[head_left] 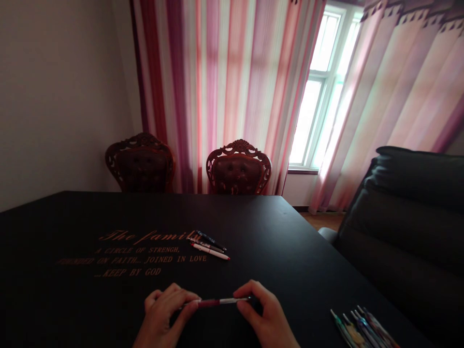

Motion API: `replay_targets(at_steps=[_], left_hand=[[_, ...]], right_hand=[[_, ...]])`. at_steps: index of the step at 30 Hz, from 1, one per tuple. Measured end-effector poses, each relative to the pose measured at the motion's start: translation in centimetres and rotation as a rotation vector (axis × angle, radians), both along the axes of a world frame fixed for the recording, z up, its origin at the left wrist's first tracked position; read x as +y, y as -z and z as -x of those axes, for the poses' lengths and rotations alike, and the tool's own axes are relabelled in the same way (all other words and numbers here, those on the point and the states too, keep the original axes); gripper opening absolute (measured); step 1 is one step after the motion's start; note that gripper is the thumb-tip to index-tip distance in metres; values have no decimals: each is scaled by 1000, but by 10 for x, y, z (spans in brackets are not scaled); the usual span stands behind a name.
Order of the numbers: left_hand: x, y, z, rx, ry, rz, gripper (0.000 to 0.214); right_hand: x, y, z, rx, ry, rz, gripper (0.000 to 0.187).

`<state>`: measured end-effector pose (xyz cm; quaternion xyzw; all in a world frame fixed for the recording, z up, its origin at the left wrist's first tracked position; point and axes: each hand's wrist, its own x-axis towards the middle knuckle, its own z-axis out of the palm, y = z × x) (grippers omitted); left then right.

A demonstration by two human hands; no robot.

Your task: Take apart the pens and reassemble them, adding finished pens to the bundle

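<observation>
Low in the head view, a pen (219,302) with a dark red part and a pale part lies level between my two hands. My left hand (168,309) pinches its left end between thumb and fingers. Thumb and forefinger of my right hand (261,309) close on the pale end at the right. Both tips of the pen are partly covered by my fingers. Beyond my hands, a white pen with red ends (210,251) lies on the black tabletop (253,232), beside a couple of dark pens (210,240).
At the lower right, several pens (358,328) lie side by side near the table edge. Gold lettering (145,250) marks the left of the tabletop. Two carved chairs (239,171) stand behind the table, and a black leather armchair (406,232) is on the right.
</observation>
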<state>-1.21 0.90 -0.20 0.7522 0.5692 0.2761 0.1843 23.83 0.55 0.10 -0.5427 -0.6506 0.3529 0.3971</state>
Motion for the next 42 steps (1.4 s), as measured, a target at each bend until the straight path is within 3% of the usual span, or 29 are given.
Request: replay_targets(at_steps=[6, 9, 15, 20, 34, 42], left_hand=[[10, 5, 10, -153, -149, 41, 31], [16, 7, 18, -152, -141, -21, 28], [10, 2, 19, 100, -72, -234, 17], [4, 2, 17, 134, -18, -266, 19], [19, 1, 19, 73, -169, 81, 11], [15, 3, 16, 171, -139, -31, 10]], right_hand=[[11, 5, -18, 181, 93, -17, 26], [14, 5, -23, 215, 125, -15, 26], [10, 1, -23, 134, 99, -73, 20], [8, 1, -18, 81, 60, -84, 18], [5, 1, -15, 44, 39, -76, 16], [3, 3, -11, 18, 21, -51, 18]])
